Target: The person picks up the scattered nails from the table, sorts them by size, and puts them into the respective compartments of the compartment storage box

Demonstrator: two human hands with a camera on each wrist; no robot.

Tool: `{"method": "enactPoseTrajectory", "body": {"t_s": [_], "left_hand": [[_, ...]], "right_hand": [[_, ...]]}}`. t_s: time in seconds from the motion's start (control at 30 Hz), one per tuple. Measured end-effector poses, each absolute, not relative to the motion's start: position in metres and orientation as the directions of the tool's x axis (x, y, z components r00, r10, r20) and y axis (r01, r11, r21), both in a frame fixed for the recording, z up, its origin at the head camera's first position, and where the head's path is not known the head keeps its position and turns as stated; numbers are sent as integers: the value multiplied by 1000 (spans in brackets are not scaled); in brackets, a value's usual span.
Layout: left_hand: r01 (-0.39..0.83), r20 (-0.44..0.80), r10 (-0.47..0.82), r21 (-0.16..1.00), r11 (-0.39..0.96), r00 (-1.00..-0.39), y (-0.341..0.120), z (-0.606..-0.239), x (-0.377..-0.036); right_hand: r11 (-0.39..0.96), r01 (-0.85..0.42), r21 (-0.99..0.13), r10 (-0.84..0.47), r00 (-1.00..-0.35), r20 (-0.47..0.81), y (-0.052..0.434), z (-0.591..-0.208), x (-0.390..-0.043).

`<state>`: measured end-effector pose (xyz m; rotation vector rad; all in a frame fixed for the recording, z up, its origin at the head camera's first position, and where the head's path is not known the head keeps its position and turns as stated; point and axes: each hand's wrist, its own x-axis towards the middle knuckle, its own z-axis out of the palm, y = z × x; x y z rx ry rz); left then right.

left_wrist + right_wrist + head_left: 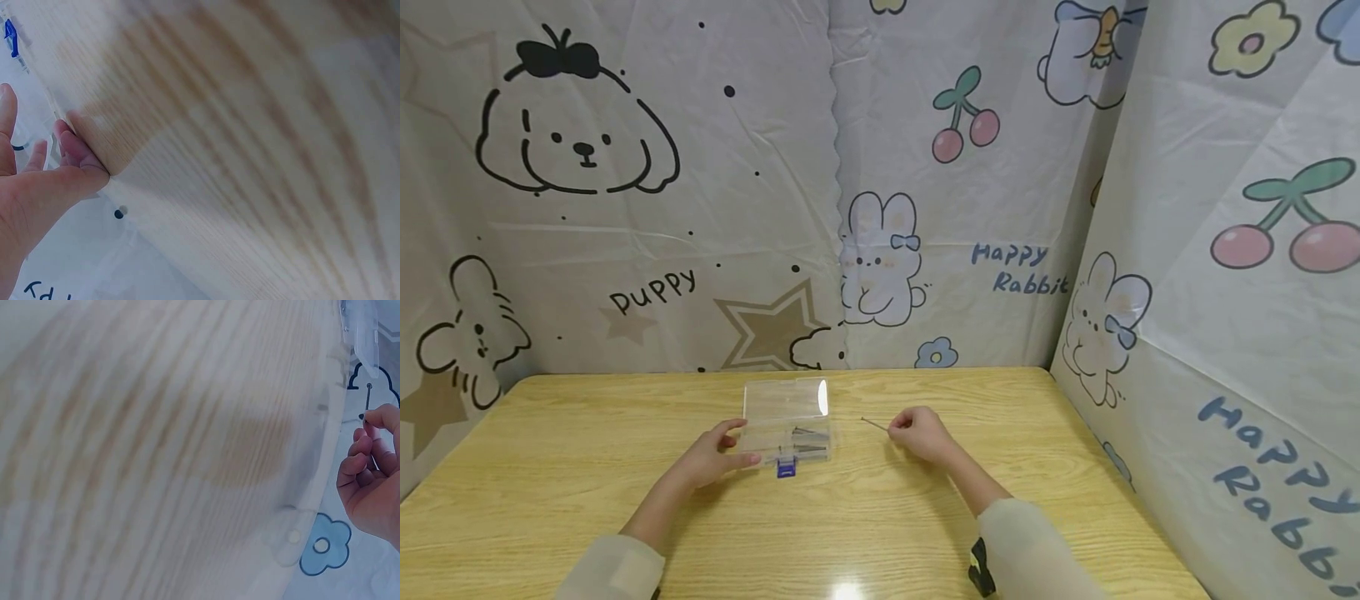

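Clear box [786, 421] on worktop [587, 467] touched by relaxed left hand [718, 454], thin nail [874, 423] pinched in right hand [919, 434]

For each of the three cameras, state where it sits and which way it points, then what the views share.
Head: worn on the head, looking forward and down at the wooden table; both forearms show, left hand at the clear plastic box, right hand pinching a thin nail.
Left wrist: close along the tabletop; shows the left hand's fingers at the box's edge.
Right wrist: close along the tabletop; shows the right hand pinching the nail.
Shared: table, box, and the hands.
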<state>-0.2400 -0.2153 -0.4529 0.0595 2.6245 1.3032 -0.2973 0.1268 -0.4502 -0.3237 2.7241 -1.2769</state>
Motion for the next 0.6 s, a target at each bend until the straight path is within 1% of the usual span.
{"method": "enactPoseTrajectory", "body": {"t_s": [0.2, 0.6], "left_hand": [[-53, -168, 131, 789, 612, -977, -216, -452, -240], [-47, -159, 129, 790, 612, -979, -217, -456, -241]], "right_hand": [[622, -150, -769, -273, -961, -33, 113, -446, -297], [625, -224, -748, -348, -938, -10, 83, -441, -299]]}}
